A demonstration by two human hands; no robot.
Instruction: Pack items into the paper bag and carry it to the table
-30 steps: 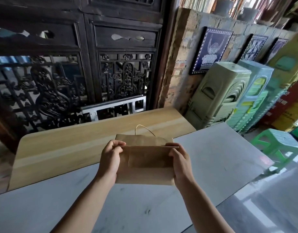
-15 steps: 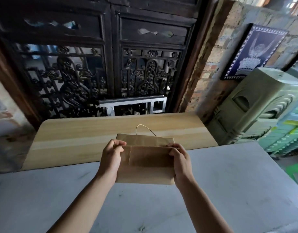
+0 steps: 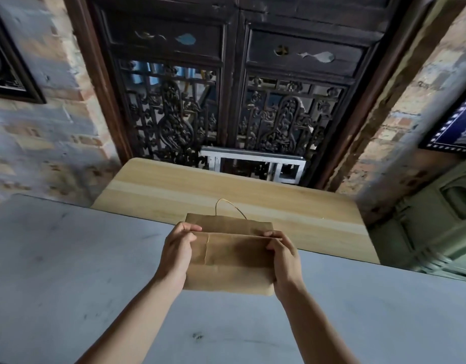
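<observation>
Bag (image 3: 230, 261): brown paper, folded flat, held in the air between both hands above the near grey surface (image 3: 69, 271), roughly level with that surface's far edge. Upper flap (image 3: 228, 224) standing behind the front panel; thin cord handle (image 3: 230, 207) looping up from the flap. Vertical crease visible on the front panel near the left edge.

Left hand (image 3: 175, 254): closed on the bag's left edge, thumb on the front, fingertips (image 3: 191, 228) curled over the top fold.

Right hand (image 3: 284, 261): closed on the bag's right edge, fingers wrapped over the top fold, palm against the side. Both forearms bare, reaching in from the lower frame.

Wooden surface (image 3: 174, 190): pale, with rounded corners, lying just beyond the grey one and butting against it; nothing seen resting on either.

Background: dark carved doors (image 3: 232, 101) with openwork panels, a white metal frame (image 3: 253, 164) at their foot, brick walls (image 3: 42, 143) on both sides, a dark picture frame (image 3: 8, 72) at far left, a blue picture (image 3: 455, 127) at far right, green plastic furniture (image 3: 431, 232) at lower right, blurred.
</observation>
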